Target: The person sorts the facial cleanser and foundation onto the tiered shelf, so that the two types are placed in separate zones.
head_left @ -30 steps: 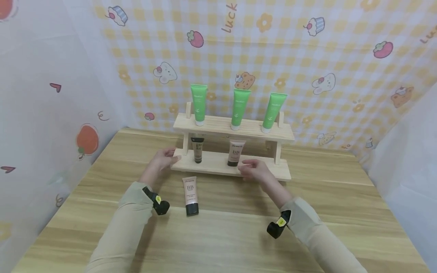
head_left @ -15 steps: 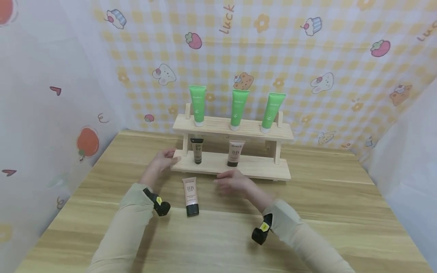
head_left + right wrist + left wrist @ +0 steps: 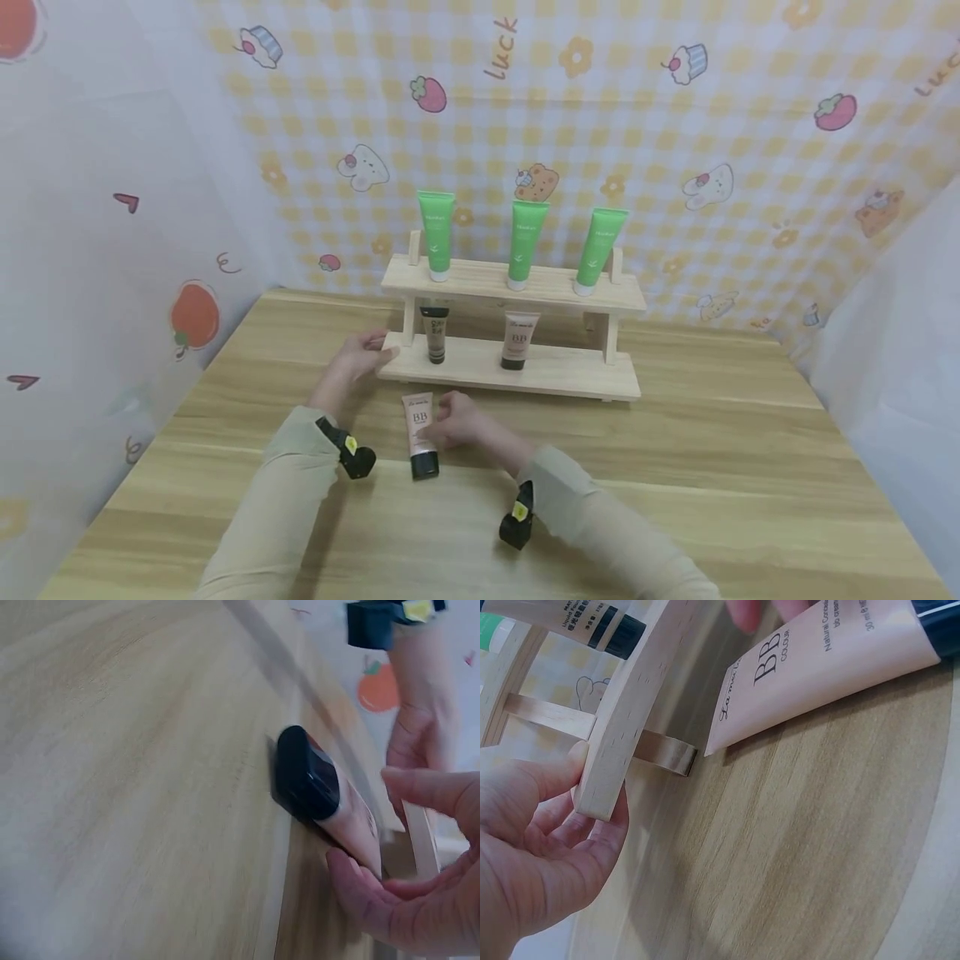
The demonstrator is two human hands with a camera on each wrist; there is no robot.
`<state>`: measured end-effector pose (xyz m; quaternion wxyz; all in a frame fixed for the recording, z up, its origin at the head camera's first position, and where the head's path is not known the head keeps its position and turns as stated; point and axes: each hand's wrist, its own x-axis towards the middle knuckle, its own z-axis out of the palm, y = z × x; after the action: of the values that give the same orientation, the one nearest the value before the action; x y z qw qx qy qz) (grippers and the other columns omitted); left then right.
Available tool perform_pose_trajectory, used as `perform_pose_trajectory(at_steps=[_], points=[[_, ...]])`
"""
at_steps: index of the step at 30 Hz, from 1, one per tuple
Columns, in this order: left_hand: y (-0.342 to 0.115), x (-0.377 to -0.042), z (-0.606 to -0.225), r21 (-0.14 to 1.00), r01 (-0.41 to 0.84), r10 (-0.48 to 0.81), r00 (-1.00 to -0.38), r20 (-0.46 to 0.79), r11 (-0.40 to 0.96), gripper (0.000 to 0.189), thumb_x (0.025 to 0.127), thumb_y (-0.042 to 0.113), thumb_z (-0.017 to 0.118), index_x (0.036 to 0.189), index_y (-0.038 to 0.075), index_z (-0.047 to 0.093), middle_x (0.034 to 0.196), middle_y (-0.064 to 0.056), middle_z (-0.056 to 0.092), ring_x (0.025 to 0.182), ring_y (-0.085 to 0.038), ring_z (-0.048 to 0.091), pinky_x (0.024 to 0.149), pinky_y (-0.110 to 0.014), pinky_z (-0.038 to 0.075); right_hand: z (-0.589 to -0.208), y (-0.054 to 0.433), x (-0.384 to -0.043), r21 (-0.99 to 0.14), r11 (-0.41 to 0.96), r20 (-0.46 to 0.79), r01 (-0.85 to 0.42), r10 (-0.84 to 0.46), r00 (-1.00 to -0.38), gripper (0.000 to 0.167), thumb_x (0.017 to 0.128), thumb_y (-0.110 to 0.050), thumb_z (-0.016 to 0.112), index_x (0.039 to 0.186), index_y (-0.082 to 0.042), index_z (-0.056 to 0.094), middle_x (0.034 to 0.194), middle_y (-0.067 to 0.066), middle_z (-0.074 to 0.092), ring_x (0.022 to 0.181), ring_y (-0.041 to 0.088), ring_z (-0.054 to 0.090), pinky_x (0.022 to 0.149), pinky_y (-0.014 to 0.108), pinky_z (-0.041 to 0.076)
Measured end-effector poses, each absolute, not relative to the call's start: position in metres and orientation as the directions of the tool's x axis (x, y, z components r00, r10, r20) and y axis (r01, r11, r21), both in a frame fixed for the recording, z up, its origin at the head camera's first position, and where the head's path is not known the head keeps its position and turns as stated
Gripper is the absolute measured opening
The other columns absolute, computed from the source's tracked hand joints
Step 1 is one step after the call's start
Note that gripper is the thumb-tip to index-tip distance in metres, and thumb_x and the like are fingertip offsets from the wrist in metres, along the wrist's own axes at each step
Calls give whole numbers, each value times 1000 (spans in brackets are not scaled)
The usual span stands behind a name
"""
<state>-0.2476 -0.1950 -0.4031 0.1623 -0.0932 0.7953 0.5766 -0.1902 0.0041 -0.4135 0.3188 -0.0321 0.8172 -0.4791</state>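
My left hand (image 3: 354, 360) grips the left end of the two-tier wooden shelf (image 3: 555, 371), thumb on the lower board's top and fingers beneath, as the left wrist view shows. A pink BB cream tube (image 3: 418, 408) with a black cap lies on the table before the shelf. Over it my right hand (image 3: 467, 421) reaches in from the right. In the right wrist view the fingertips (image 3: 345, 870) are at the tube's side, while the thumb stands apart above it. On the lower board stand a dark-capped tube (image 3: 436, 337) and another pink BB cream tube (image 3: 517, 340).
Three green tubes, left (image 3: 437, 237), middle (image 3: 527, 242) and right (image 3: 601, 248), stand cap-down on the upper board. Behind the wooden table (image 3: 712, 467) hangs a yellow checked cloth (image 3: 480, 125). White cloth (image 3: 97, 292) covers the left side.
My right hand has left the pink tube on the lower board and moved left and toward me, to the tube on the table. The left hand stays at the shelf's end.
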Motion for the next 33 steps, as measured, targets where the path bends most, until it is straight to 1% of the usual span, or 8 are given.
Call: perform_pose_trajectory(at_steps=[4, 9, 13, 15, 20, 24, 27, 33], points=[[-196, -247, -403, 891, -336, 41, -930, -365, 304, 61, 92, 10, 50, 144, 1, 19, 146, -26, 26, 130, -39, 34, 108, -47, 33, -415, -9, -187, -763, 622, -464, 177, -336, -820, 76, 69, -14, 78, 130, 3, 37, 94, 10, 55, 76, 18, 56, 62, 25, 49], [-195, -248, -401, 884, -337, 36, -929, -368, 323, 61, 93, 11, 50, 144, 2, 19, 146, -25, 26, 130, -39, 35, 107, -47, 34, -418, -17, -186, -768, 620, -447, 164, -335, -829, 69, 67, -8, 78, 124, 2, 40, 87, 10, 57, 71, 18, 59, 56, 27, 54], [-195, -249, -401, 884, -343, 38, -927, -374, 318, 60, 93, 10, 49, 144, 2, 18, 146, -24, 26, 131, -38, 34, 108, -44, 33, -419, -18, -189, -777, 600, -468, 190, -349, -812, 58, 67, -5, 76, 116, 0, 45, 88, 10, 57, 70, 18, 61, 54, 26, 55], [-195, -250, -402, 883, -342, 39, -927, -373, 322, 60, 93, 10, 49, 144, 1, 19, 146, -24, 26, 132, -37, 34, 109, -42, 32, -420, -18, -189, -782, 591, -476, 198, -361, -802, 55, 67, -4, 75, 114, -1, 46, 89, 10, 57, 71, 18, 61, 54, 26, 55], [-196, -250, -403, 882, -340, 37, -928, -372, 328, 60, 93, 10, 50, 144, 1, 19, 145, -25, 27, 130, -37, 36, 109, -41, 34, -423, -17, -190, -790, 579, -483, 201, -386, -786, 59, 67, -3, 75, 117, -1, 46, 91, 10, 55, 71, 19, 62, 54, 27, 56], [-197, -250, -404, 877, -342, 30, -927, -374, 337, 62, 93, 12, 50, 144, 2, 18, 145, -26, 27, 129, -38, 38, 107, -42, 35, -423, -13, -190, -804, 549, -494, 230, -401, -772, 62, 67, -1, 74, 122, 0, 45, 91, 11, 56, 71, 20, 62, 54, 29, 56], [-197, -249, -404, 872, -347, 28, -925, -379, 346, 62, 93, 14, 50, 144, 2, 17, 145, -27, 27, 129, -38, 38, 106, -43, 37, -421, -6, -190, -813, 527, -501, 248, -416, -759, 62, 67, 1, 74, 122, 0, 44, 91, 13, 57, 69, 22, 62, 54, 30, 56], [-196, -248, -403, 877, -348, 36, -924, -380, 331, 62, 93, 13, 50, 145, 2, 17, 146, -26, 27, 129, -38, 38, 107, -42, 37, -411, 15, -188, -825, 510, -501, 243, -462, -732, 62, 68, 1, 74, 122, -1, 44, 100, 16, 60, 72, 21, 62, 55, 28, 56]])
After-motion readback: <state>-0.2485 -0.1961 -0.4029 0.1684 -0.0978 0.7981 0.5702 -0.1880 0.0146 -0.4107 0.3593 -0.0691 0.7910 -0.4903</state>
